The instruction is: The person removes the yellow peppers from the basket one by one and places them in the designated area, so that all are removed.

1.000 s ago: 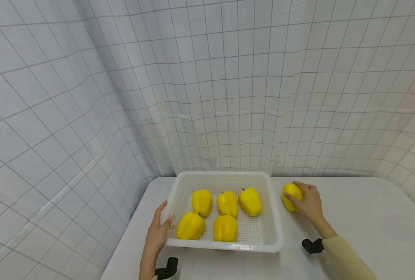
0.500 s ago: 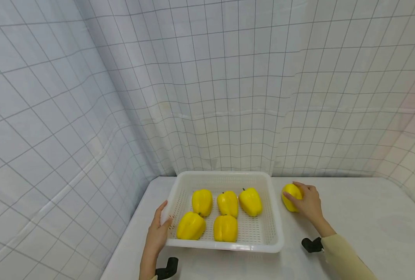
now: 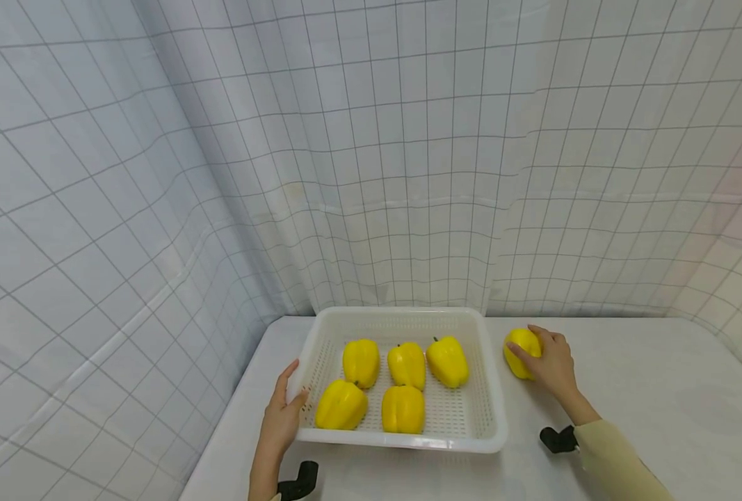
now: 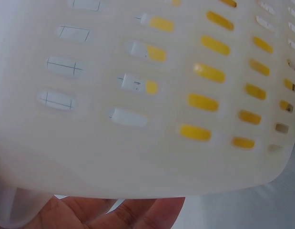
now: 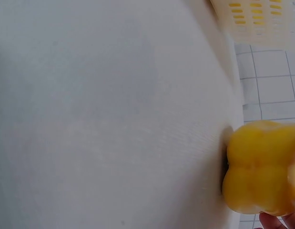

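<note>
A white perforated plastic basket (image 3: pixel 402 441) stands on the table, with several yellow bell peppers (image 3: pixel 406 366) lying loose inside. My left hand (image 3: pixel 280 419) grips its left side, thumb at the rim and fingers along the outside. In the left wrist view the holed basket wall (image 4: pixel 114 157) fills most of the picture, and fingers (image 4: pixel 159 214) show past its edge. To the right of the basket, my right hand (image 3: pixel 555 365) holds another yellow bell pepper (image 3: pixel 519 369) between thumb and fingers. The right wrist view shows that pepper (image 5: pixel 257 167) close over the table, fingertips at its lower edge.
A white table (image 3: pixel 652 403) lies under everything. White curtains with a dark grid (image 3: pixel 402 174) enclose it at the back and sides. Black wrist-camera mounts (image 3: pixel 558 440) sit at both wrists.
Almost nothing differs. The fingers of my right hand have shifted very slightly on the pepper; the left hand and the basket stay in place.
</note>
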`<state>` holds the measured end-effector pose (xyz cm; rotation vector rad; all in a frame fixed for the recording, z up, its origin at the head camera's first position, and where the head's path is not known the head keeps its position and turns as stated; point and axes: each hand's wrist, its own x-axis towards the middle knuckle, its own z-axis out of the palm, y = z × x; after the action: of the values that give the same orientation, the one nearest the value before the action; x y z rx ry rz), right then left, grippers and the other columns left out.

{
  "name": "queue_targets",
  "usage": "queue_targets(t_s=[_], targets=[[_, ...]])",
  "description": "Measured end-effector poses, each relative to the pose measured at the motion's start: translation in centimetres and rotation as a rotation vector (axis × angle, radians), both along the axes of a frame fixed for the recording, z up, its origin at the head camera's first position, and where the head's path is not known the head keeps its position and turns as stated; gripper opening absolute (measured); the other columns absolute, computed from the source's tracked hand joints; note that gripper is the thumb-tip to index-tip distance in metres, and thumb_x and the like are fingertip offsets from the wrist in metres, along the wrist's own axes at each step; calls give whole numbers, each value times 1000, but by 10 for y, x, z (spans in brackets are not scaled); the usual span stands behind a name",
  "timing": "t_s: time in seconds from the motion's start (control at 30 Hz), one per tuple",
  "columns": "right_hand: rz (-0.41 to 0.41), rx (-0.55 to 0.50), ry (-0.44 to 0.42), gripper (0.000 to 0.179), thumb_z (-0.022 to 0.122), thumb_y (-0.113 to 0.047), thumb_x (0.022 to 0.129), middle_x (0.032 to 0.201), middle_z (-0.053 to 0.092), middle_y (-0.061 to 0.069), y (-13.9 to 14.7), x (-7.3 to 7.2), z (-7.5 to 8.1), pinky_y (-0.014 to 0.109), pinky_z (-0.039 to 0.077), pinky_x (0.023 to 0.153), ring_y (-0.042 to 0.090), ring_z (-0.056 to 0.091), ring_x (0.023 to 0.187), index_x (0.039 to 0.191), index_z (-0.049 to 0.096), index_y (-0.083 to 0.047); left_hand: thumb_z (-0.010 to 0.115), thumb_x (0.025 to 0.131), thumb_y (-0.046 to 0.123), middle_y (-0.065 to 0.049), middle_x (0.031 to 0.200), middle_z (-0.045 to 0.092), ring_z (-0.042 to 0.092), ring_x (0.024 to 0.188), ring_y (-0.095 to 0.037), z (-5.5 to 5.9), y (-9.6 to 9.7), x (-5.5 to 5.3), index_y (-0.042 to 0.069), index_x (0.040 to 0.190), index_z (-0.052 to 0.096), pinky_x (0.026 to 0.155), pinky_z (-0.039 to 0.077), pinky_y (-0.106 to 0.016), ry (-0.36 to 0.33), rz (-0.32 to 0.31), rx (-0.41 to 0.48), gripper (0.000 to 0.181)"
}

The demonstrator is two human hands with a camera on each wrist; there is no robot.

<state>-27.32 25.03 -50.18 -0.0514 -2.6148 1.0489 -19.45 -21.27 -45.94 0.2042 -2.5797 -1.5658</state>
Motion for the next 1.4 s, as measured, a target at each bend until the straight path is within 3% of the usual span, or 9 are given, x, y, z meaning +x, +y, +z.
queue_targets(t_s=[0.97,1.4], targets=[[-51,-67,-22,80,62,-48,88,128,33,35,-1,6,-1,65,28,91,49,36,112,139,35,8,46,98,12,-26,141,40,44,120,-44,0,-1,1,17,150,27,89,35,-65,2,-3,-14,56],[-88,-75,100,67,65,-36,88,126,38,33,-2,9,1,60,29,87,45,39,109,134,42,7,46,98,11,-26,138,43,48,116,-41,-1,-1,1,18,150,28,86,39,-61,10,-9,-3,55]])
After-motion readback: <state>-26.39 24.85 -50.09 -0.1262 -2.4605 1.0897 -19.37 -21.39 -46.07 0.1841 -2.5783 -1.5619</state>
